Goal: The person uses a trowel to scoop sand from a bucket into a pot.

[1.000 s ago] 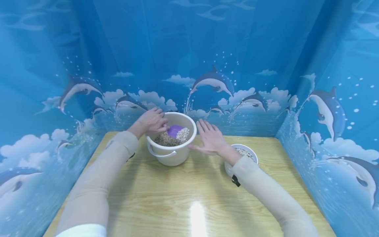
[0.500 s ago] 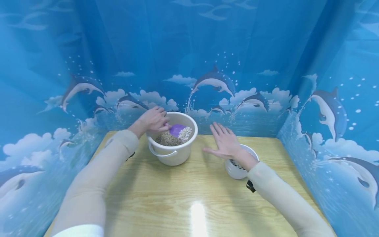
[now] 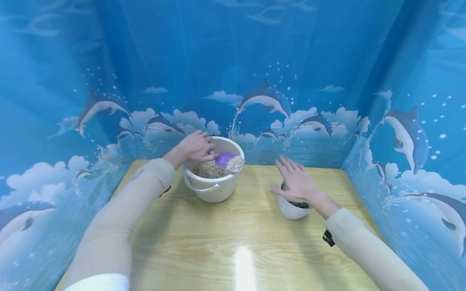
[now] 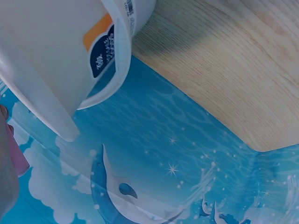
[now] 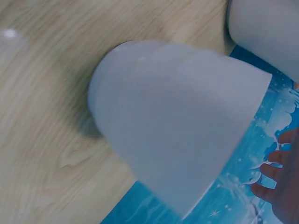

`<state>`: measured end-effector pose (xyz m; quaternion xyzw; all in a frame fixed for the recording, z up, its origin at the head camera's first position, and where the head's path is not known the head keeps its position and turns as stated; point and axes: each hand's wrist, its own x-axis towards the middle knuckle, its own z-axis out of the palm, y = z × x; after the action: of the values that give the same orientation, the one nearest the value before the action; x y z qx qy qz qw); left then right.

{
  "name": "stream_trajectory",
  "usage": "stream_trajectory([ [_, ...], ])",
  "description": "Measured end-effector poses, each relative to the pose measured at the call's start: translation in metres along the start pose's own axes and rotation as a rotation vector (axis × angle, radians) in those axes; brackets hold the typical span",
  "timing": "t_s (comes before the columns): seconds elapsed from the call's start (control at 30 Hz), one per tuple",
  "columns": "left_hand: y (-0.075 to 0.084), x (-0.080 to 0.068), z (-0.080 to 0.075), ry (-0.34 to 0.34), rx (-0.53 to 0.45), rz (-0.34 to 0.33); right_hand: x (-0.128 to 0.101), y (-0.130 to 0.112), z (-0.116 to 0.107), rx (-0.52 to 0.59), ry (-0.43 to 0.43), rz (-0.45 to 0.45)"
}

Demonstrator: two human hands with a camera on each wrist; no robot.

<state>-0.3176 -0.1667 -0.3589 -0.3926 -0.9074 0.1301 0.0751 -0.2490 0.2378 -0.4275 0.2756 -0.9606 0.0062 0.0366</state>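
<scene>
My left hand (image 3: 196, 147) grips a purple scoop (image 3: 224, 159) at the bucket's mouth; the scoop carries a heap of pale flaky grains (image 3: 235, 163). The white bucket (image 3: 214, 193) holds a brownish grainy mix (image 3: 207, 169). In the left wrist view, the scoop's pink handle (image 4: 17, 157) shows beside my fingers. My right hand (image 3: 298, 184), fingers spread and holding nothing, is over a small white pot (image 3: 290, 211). Dark and pale bits (image 3: 300, 205) show inside the pot, partly hidden by that hand. The right wrist view shows the pot's smooth outer wall (image 5: 173, 107).
The bucket's handle (image 3: 200, 189) hangs down at its front. Both containers stand on a light wooden table (image 3: 204, 242). A blue dolphin-print curtain (image 3: 218, 60) encloses the back and sides. A dark strap (image 3: 328, 238) sits under the right wrist.
My right hand has moved right, from beside the bucket's rim to over the small pot. My left hand has shifted slightly right with the loaded scoop.
</scene>
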Motion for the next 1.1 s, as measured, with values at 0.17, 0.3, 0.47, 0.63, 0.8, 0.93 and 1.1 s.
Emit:
stream_trajectory([
  [0.17, 0.004, 0.004, -0.002, -0.007, -0.005, -0.002, -0.011, 0.009, 0.003, -0.006, 0.007, 0.006],
  [0.3, 0.006, 0.006, -0.002, -0.003, 0.003, 0.011, -0.020, 0.016, 0.005, -0.005, 0.021, 0.006],
  [0.47, 0.010, 0.010, -0.003, -0.007, 0.009, 0.016, -0.031, 0.025, 0.008, -0.015, 0.038, 0.003],
  [0.63, 0.015, 0.015, -0.004, -0.010, 0.002, 0.012, -0.041, 0.035, 0.013, -0.018, 0.048, 0.008],
  [0.8, 0.021, 0.020, -0.007, -0.002, 0.010, 0.023, -0.049, 0.041, 0.017, -0.031, 0.072, 0.008],
  [0.93, 0.025, 0.024, -0.008, 0.009, 0.010, 0.041, -0.056, 0.044, 0.018, -0.029, 0.092, -0.001],
  [1.1, 0.030, 0.028, -0.011, -0.004, 0.024, 0.064, -0.063, 0.049, 0.021, -0.043, 0.090, -0.013],
])
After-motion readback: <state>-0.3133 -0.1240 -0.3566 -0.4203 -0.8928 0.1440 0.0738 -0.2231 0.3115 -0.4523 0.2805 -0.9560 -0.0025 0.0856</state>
